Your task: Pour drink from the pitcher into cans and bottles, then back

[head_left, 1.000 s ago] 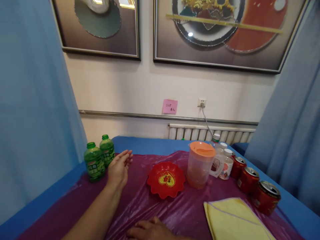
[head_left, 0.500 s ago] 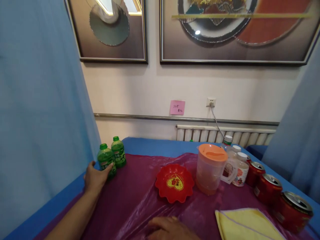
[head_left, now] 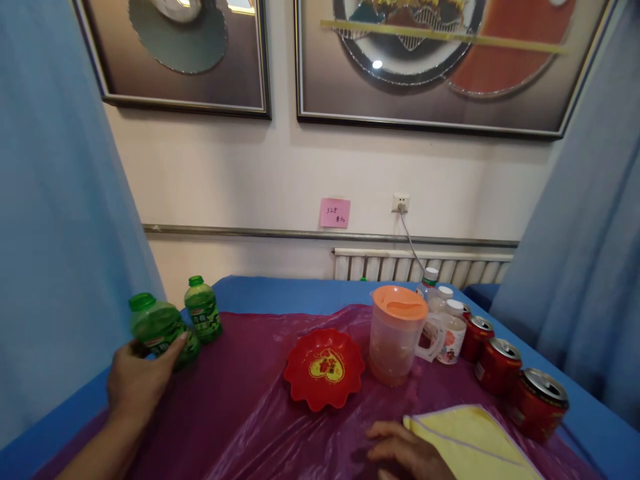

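Note:
My left hand (head_left: 137, 380) is wrapped round a green drink bottle (head_left: 159, 325) at the table's left, and the bottle leans to the left. A second green bottle (head_left: 203, 319) stands upright just behind it. My right hand (head_left: 407, 453) lies flat on the purple plastic sheet (head_left: 240, 413) near the front edge, its fingers beside a folded yellow cloth (head_left: 473, 443). A red flower-shaped dish (head_left: 324, 367) sits in the middle.
A clear pitcher with an orange lid (head_left: 399, 333) stands right of the dish. Behind it are small white-capped bottles (head_left: 453, 327), and three opened red cans (head_left: 503, 370) line the right edge. Blue curtains hang on both sides; a radiator is behind the table.
My left hand went from open near the bottles to gripping the nearer green bottle, which now tilts and has shifted left. My right hand slid right to the yellow cloth.

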Available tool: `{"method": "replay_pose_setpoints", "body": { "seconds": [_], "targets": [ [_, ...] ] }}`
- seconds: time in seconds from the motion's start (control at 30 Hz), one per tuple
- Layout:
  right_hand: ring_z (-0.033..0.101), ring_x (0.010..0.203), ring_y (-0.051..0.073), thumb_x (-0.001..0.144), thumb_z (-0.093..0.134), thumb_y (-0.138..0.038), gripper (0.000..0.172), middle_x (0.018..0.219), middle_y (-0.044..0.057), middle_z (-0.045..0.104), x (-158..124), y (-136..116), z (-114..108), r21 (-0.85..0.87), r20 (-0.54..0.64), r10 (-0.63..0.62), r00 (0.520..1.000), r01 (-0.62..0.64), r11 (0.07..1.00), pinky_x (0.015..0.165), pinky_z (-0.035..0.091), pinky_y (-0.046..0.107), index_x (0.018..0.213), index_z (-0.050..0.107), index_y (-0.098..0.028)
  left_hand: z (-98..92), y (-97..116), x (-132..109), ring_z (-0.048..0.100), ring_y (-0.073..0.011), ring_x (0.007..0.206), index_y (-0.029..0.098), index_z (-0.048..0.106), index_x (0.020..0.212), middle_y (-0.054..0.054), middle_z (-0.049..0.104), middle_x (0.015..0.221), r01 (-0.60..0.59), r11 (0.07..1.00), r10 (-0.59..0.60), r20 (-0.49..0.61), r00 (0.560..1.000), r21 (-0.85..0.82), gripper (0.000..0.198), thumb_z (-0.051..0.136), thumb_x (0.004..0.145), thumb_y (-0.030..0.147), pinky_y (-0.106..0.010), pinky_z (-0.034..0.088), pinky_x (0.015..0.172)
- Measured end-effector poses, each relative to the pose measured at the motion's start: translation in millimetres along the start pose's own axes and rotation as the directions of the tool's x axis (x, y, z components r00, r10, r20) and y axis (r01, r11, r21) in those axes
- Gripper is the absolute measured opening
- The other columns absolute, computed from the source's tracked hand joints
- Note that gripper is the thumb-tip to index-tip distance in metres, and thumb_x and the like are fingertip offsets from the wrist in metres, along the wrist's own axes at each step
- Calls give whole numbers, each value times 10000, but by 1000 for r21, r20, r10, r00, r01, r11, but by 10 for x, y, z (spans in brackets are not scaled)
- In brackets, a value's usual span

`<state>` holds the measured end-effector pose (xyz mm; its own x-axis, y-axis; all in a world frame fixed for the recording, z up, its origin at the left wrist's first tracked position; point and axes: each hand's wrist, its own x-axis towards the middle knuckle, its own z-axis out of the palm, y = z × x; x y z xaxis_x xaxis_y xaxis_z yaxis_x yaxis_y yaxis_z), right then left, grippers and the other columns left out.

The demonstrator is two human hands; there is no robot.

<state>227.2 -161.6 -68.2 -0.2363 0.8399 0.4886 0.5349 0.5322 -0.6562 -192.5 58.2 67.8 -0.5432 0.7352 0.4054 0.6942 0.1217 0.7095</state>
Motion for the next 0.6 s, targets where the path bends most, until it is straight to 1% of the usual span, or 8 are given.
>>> {"method": "replay_pose_setpoints", "body": {
  "seconds": [0.1, 0.17, 0.23, 0.3, 0.37, 0.43, 0.53, 0.6],
  "targets": [
    [736, 1003, 204, 905, 621, -284, 171, 1097, 93, 764, -89, -26, -221, -7, -204, 55, 977, -57, 998, 841, 584, 244, 996, 765, -267, -64, 289, -333, 690, -262, 777, 213, 639, 914, -47, 739, 884, -37, 994, 38, 1, 999, -105, 532, 752, 568, 601, -324, 544, 605],
    [737, 981, 213, 918, 604, -318, 183, 1057, 106, 764, -132, -19, -307, 34, -346, 138, 928, -135, 990, 805, 591, 242, 961, 767, -248, -38, 525, -582, 705, -275, 823, 199, 649, 967, -77, 755, 951, -90, 961, 115, 81, 990, -262, 604, 742, 535, 610, -365, 577, 687],
    [733, 939, 217, 910, 616, -384, 211, 993, 101, 759, -147, 4, -370, 117, -503, 236, 832, -205, 972, 787, 593, 249, 934, 760, -232, 55, 765, -822, 719, -285, 876, 192, 665, 1007, -91, 767, 990, -118, 916, 210, 208, 955, -383, 625, 731, 548, 610, -386, 580, 771],
    [720, 917, 218, 876, 654, -450, 255, 959, 89, 747, -123, 37, -436, 230, -631, 343, 696, -254, 939, 799, 588, 265, 936, 741, -218, 202, 979, -1033, 724, -287, 903, 195, 678, 1027, -84, 776, 1004, -146, 872, 308, 292, 905, -467, 617, 736, 562, 597, -386, 576, 804],
    [702, 946, 223, 836, 691, -488, 311, 986, 80, 737, -56, 82, -525, 337, -701, 421, 576, -253, 907, 842, 575, 292, 974, 712, -211, 384, 1147, -1206, 725, -289, 878, 186, 687, 998, -87, 782, 963, -156, 847, 375, 362, 853, -509, 591, 738, 572, 592, -388, 576, 788],
    [688, 987, 231, 797, 720, -507, 384, 1047, 78, 727, 47, 138, -641, 412, -735, 467, 492, -223, 884, 901, 555, 334, 1037, 676, -210, 572, 1247, -1340, 723, -286, 860, 179, 686, 1012, -89, 782, 949, -164, 832, 415, 398, 818, -530, 590, 737, 582, 580, -392, 576, 780],
    [668, 1048, 253, 746, 748, -536, 513, 1163, 90, 702, 225, 247, -828, 457, -758, 503, 414, -213, 864, 936, 536, 384, 1127, 627, -213, 818, 1246, -1464, 723, -278, 846, 172, 675, 1041, -98, 779, 964, -159, 812, 437, 403, 804, -561, 595, 733, 594, 561, -395, 582, 777],
    [657, 1082, 269, 733, 745, -567, 565, 1209, 102, 688, 328, 327, -932, 463, -748, 528, 402, -254, 849, 920, 541, 392, 1151, 616, -210, 941, 1159, -1496, 724, -279, 862, 166, 665, 1071, -109, 775, 993, -153, 814, 427, 400, 811, -560, 607, 728, 612, 559, -401, 585, 790]
  ]
}}
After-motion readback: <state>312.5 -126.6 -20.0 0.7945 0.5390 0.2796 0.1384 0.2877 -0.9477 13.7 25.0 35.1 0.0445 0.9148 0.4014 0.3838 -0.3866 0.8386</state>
